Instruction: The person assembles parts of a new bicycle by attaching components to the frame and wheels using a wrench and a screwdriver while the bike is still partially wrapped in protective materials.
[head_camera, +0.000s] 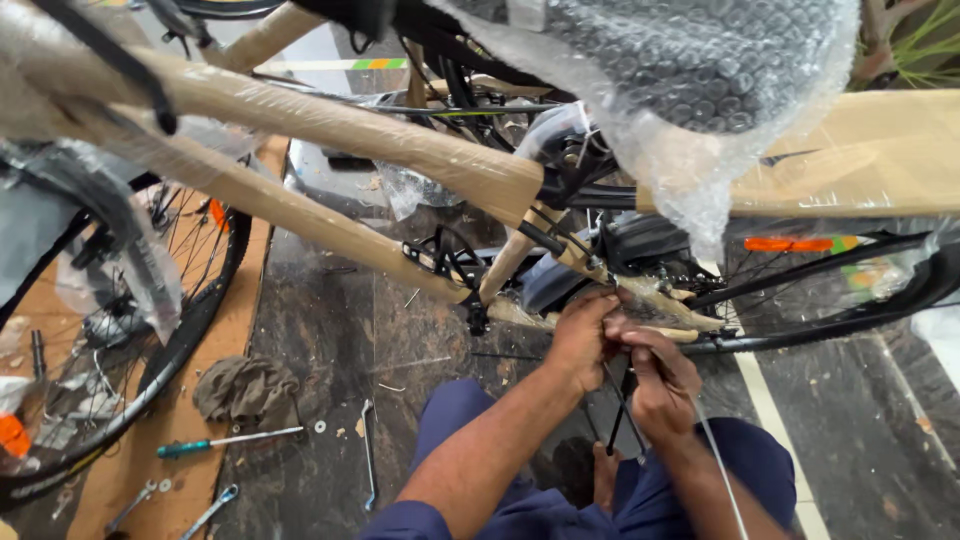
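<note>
I have both hands close together low on the bicycle frame (330, 125), which is wrapped in brown paper. My left hand (585, 335) is curled shut around the top of a thin black rod (615, 415), and my right hand (660, 385) pinches a thin silvery cable (715, 460) that trails down over my knee, near right.

I think the main risk is the cable slipping out of that pinch, since it looks thin and springy; it could whip back or fray at the end. The rod hangs near my leg, so a loose grip would drop it to the floor (330, 330). My fingers also sit just beside the rear wheel (830, 320) and the chain parts, where a turning wheel could nip them. A screwdriver (225, 441) and spanners (368, 455) lie on the floor at near left, easy to kick. Bubble wrap (700, 90) hangs above my hands and could hide part of my view.
</note>
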